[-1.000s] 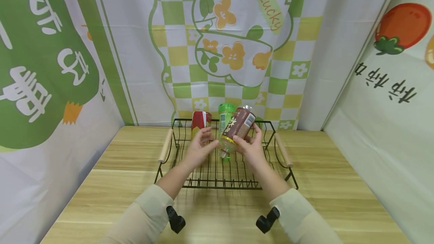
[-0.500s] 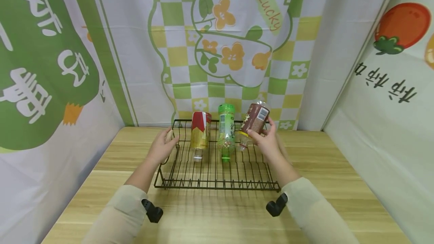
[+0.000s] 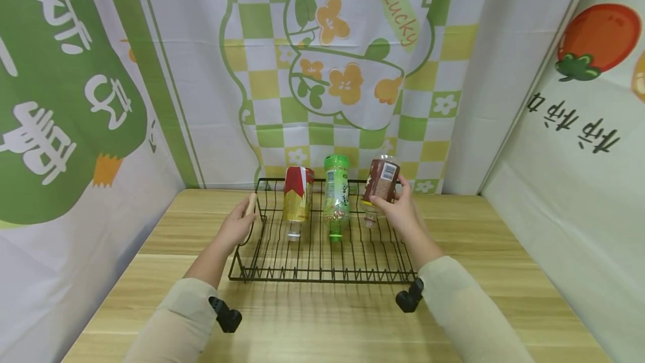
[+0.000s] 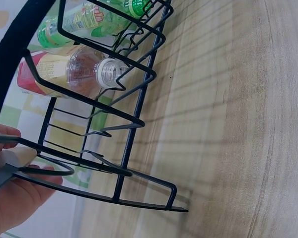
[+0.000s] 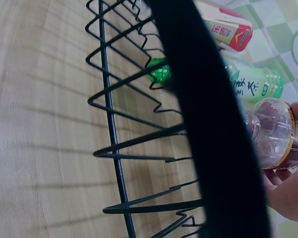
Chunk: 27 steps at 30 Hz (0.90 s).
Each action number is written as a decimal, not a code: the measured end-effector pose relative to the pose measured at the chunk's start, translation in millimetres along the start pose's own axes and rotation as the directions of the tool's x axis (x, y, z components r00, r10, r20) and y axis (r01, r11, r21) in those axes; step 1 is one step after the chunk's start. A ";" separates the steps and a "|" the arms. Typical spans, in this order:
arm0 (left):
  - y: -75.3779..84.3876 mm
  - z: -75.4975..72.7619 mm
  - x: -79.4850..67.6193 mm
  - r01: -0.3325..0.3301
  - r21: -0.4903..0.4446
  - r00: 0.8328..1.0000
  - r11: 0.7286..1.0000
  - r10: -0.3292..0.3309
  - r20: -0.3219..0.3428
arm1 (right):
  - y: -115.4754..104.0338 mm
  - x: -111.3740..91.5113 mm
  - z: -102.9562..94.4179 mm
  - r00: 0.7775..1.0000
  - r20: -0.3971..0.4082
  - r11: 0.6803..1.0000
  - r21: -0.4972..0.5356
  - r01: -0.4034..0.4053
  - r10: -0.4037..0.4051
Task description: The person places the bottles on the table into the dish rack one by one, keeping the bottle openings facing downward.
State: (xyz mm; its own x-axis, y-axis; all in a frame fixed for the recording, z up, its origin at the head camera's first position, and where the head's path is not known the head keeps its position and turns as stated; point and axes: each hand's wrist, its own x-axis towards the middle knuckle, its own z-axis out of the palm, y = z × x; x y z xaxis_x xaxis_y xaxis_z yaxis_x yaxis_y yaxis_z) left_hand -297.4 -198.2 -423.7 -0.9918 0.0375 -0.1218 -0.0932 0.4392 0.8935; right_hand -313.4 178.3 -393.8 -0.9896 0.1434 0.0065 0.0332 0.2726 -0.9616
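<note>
My left hand [image 3: 235, 227] grips the wooden handle [image 4: 15, 156] on the left side of a black wire dish rack [image 3: 322, 281]. In my right hand [image 3: 405, 212] is a clear plastic bottle with a brown label [image 3: 381, 179], held neck down at the rack's right side. Its yellow-edged label and clear shoulder [image 5: 275, 134] show in the right wrist view. Two more bottles lean neck down in the rack: one with a red and gold label [image 3: 298, 195] on the left, a green one [image 3: 336, 195] in the middle. Whether the brown-labelled bottle touches the rack cannot be told.
The rack stands on a wood-grain table [image 3: 322, 324], near its back edge. Printed cloth [image 3: 347, 88] hangs close behind, and more printed cloth closes off both sides. A black wrist camera [image 3: 225, 315] sits on each sleeve.
My left hand has left the bottles and taken hold of the left handle. My right hand has carried the brown-labelled bottle right, away from the green one, and it now stands more upright.
</note>
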 end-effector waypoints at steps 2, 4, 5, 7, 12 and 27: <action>-1.4 0.6 0.4 -0.002 -0.017 1.000 1.000 0.002 0.001 | 2.8 1.7 0.4 1.000 0.000 1.000 -0.014 -0.001 0.001; -2.3 1.0 0.6 -0.008 -0.032 1.000 0.999 0.008 0.002 | 6.1 3.1 0.7 1.000 0.009 1.000 -0.018 0.000 0.001; -2.5 1.2 0.6 -0.011 -0.036 1.000 0.999 0.011 0.002 | 8.0 3.7 0.7 1.000 0.014 1.000 -0.018 -0.004 0.005; -3.1 1.2 0.9 -0.018 -0.038 1.000 0.999 0.018 -0.002 | 11.9 4.9 0.6 1.000 0.023 0.999 -0.033 -0.012 0.013; -4.3 1.2 2.2 -0.024 -0.036 1.000 0.999 0.024 -0.015 | 20.6 7.2 0.2 0.999 0.041 0.995 -0.096 0.002 0.002; -7.1 1.6 2.4 -0.053 -0.043 0.998 0.998 0.052 -0.027 | 32.8 5.2 2.3 0.997 0.073 0.984 -0.177 -0.002 0.015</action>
State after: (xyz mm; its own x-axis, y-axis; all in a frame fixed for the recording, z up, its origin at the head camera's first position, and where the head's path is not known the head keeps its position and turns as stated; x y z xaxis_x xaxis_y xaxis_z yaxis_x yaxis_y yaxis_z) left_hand -299.1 -199.8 -431.0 -0.9973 0.0359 -0.0634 -0.0439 0.3972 0.9167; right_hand -317.7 185.8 -426.0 -0.9966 0.0775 -0.0280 0.0591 0.4360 -0.8980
